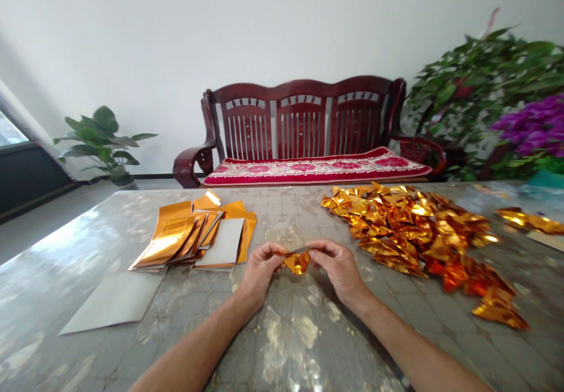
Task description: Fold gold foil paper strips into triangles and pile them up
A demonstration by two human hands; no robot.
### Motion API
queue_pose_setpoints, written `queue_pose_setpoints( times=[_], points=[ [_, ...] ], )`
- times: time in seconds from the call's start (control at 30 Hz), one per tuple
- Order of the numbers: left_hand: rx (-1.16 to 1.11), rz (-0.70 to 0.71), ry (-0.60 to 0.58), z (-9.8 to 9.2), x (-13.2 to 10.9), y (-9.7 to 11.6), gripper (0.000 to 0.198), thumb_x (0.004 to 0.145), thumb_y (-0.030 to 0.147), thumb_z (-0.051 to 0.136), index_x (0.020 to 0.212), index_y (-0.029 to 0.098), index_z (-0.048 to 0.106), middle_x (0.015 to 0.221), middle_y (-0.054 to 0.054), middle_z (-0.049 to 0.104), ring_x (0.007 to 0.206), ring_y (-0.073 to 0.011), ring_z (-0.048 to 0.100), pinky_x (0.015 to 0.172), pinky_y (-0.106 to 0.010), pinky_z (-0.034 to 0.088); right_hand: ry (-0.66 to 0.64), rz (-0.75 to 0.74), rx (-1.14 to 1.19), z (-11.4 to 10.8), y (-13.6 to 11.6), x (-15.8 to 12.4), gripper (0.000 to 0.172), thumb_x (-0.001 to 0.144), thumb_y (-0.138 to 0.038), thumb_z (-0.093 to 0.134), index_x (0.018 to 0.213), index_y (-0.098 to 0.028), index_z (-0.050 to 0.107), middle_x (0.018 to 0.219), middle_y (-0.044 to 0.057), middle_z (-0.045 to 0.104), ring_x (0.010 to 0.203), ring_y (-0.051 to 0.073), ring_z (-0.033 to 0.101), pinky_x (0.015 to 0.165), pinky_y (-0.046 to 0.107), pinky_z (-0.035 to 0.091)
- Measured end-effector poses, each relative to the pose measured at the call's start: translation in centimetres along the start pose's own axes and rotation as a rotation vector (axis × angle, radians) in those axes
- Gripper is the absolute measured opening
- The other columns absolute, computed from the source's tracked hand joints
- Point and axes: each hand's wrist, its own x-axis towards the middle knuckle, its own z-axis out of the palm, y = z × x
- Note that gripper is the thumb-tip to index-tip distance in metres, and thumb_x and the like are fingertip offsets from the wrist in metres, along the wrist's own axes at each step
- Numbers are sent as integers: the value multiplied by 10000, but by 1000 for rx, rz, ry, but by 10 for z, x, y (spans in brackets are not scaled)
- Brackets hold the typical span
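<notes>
Between my hands, just over the table, is a partly folded piece of gold foil paper (pixel 298 262), its shiny side toward me. My left hand (pixel 263 262) pinches its left end between thumb and fingers. The right end is pinched the same way by my right hand (pixel 335 264). To the left lies a loose stack of gold foil sheets (pixel 176 236), some with the pale back up. One pale sheet (pixel 115 301) lies apart, nearer me. A heap of folded gold foil pieces (pixel 405 221) spreads to the right of my right hand.
The table (pixel 282 345) has a patterned, glossy cover. Clear plastic (pixel 489 195) and another gold foil piece (pixel 535 221) are at the far right. Beyond the table stand a dark red wooden bench (pixel 299 121), a potted plant (pixel 103 139) and purple flowers (pixel 531 124).
</notes>
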Motion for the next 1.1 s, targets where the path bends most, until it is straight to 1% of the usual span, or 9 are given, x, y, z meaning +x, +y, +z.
queue_pose_setpoints(
  times=[0.13, 0.3, 0.47, 0.63, 0.73, 0.87, 1.0, 1.1],
  points=[
    [-51, -42, -3, 0, 0, 1, 181, 595, 256, 763, 677, 157, 636, 532, 44, 582, 472, -59, 473, 480, -158, 333, -19, -66, 12, -1, -3, -1, 136, 667, -284, 727, 756, -187, 758, 605, -21, 596, 559, 114, 496, 538, 239, 385],
    [-87, -59, -50, 0, 0, 5, 181, 595, 244, 764, 648, 164, 610, 544, 47, 583, 476, -63, 494, 500, -165, 356, -85, -144, 5, -6, -5, 0, 48, 680, -243, 713, 695, -205, 739, 646, -25, 586, 602, 115, 516, 573, 237, 397],
    [-44, -45, -99, -3, 1, 5, 161, 620, 252, 751, 663, 158, 628, 532, 37, 595, 490, -68, 517, 534, -165, 382, -126, -199, -96, -11, -5, 3, 52, 705, -226, 689, 703, -208, 738, 696, -8, 611, 654, 132, 553, 606, 244, 426],
    [2, -54, -121, -5, 2, 3, 166, 645, 270, 739, 683, 156, 625, 558, 25, 620, 507, -76, 539, 545, -169, 400, -146, -223, -159, -14, -9, 3, 70, 707, -241, 669, 699, -195, 720, 719, 5, 611, 664, 143, 565, 593, 248, 449],
    [34, -40, -120, -5, 2, 1, 165, 663, 278, 727, 695, 158, 618, 573, 28, 624, 508, -77, 546, 548, -173, 416, -145, -211, -217, -15, -10, 2, 83, 711, -248, 649, 714, -185, 704, 715, 10, 623, 652, 146, 564, 595, 256, 452],
    [64, -26, -121, -3, 2, -1, 181, 678, 296, 723, 719, 158, 613, 634, 20, 651, 510, -75, 557, 539, -177, 429, -156, -129, -209, -11, -9, 1, 127, 691, -282, 681, 770, -189, 646, 696, 0, 632, 640, 152, 568, 605, 265, 458],
    [47, -42, -115, 0, 0, 1, 213, 673, 326, 732, 731, 163, 606, 667, 11, 664, 524, -81, 562, 537, -186, 453, -119, -102, -189, -4, -8, 0, 248, 619, -302, 758, 749, -204, 570, 652, -38, 569, 602, 129, 517, 569, 243, 424],
    [47, -45, -114, 1, -2, 3, 216, 683, 333, 727, 736, 170, 596, 638, 17, 648, 526, -83, 558, 522, -177, 449, -84, -79, -162, 0, -7, 0, 258, 607, -283, 757, 726, -208, 541, 626, -53, 528, 587, 119, 483, 550, 232, 402]
  ],
)
